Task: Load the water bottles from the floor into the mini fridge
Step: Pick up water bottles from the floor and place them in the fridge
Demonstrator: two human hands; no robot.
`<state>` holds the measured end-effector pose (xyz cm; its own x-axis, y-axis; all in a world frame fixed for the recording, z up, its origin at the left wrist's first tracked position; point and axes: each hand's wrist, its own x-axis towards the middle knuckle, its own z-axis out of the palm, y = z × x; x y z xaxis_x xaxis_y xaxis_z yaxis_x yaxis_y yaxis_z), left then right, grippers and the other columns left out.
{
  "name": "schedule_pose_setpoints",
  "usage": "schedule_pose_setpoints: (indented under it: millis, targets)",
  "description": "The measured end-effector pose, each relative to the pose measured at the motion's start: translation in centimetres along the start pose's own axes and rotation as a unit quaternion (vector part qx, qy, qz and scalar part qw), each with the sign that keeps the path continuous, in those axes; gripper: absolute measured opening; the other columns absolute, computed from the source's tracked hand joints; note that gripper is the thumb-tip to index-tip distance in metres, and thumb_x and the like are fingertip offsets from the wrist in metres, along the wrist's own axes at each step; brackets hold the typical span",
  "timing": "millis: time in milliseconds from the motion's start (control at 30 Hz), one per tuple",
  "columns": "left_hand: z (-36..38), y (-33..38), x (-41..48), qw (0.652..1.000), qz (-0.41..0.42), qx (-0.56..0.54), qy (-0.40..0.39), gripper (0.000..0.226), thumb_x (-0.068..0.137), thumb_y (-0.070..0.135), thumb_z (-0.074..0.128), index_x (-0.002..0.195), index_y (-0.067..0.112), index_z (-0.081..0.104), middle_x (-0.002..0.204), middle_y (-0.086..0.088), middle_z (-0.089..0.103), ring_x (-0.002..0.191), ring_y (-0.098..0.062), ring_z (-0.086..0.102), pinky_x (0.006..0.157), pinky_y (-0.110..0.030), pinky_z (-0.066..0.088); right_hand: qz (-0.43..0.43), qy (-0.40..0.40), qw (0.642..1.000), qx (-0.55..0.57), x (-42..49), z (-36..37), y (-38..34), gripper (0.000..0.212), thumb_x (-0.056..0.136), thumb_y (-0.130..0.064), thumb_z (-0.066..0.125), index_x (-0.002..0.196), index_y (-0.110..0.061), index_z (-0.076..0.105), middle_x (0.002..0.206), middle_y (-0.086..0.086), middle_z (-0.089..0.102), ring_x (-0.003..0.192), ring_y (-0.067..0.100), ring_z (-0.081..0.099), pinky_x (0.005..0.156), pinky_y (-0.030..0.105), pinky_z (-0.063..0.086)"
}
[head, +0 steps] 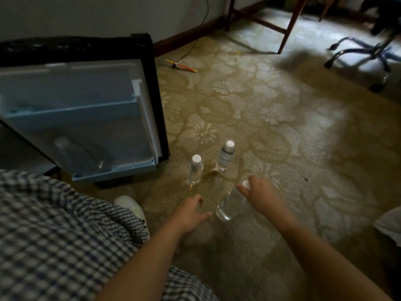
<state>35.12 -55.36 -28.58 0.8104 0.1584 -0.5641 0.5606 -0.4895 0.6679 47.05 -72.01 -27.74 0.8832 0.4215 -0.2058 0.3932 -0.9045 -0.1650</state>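
Note:
The mini fridge door [91,118] stands open at the left, its pale blue shelves facing me. One clear water bottle [76,157] lies in the door's bottom shelf. Two more white-capped bottles stand upright on the carpet: one [195,170] near the door's corner, the other [225,157] just right of it. My right hand [260,196] grips a third bottle [230,207] by its neck, tilted above the floor. My left hand [191,211] hovers beside that bottle's base, fingers apart and holding nothing.
Patterned beige carpet [282,127] covers the floor. A white shoe [132,207] and a checked garment [54,235] lie at lower left. Wooden chair legs [288,29], an office chair base [368,55] and a cable with an orange object [182,66] sit farther back.

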Motion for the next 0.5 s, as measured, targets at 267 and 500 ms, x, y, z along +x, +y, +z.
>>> schedule_pose_setpoints:
  millis: [267, 500]
  targets:
    - [-2.2, 0.0, -1.1, 0.981, 0.123, -0.037, 0.146, 0.099, 0.066, 0.048, 0.077, 0.145, 0.035, 0.018, 0.149, 0.004, 0.032, 0.136, -0.019, 0.033, 0.11, -0.044, 0.034, -0.124, 0.064, 0.989, -0.052, -0.5, -7.5, -8.9, 0.048, 0.089, -0.057, 0.043, 0.092, -0.012, 0.059, 0.083, 0.007, 0.062, 0.078, 0.026, 0.062, 0.053, 0.027, 0.037]
    - [-5.5, 1.1, -3.1, 0.929, 0.132, -0.177, 0.296, 0.072, 0.066, 0.038, 0.08, 0.127, 0.025, 0.044, 0.116, 0.009, 0.057, 0.106, -0.01, 0.054, 0.079, -0.021, 0.047, -0.2, 0.09, 0.975, -0.043, -0.7, -11.6, -15.8, 0.047, 0.089, -0.058, 0.042, 0.074, -0.014, 0.047, 0.067, 0.002, 0.05, 0.066, 0.022, 0.052, 0.056, 0.029, 0.035]
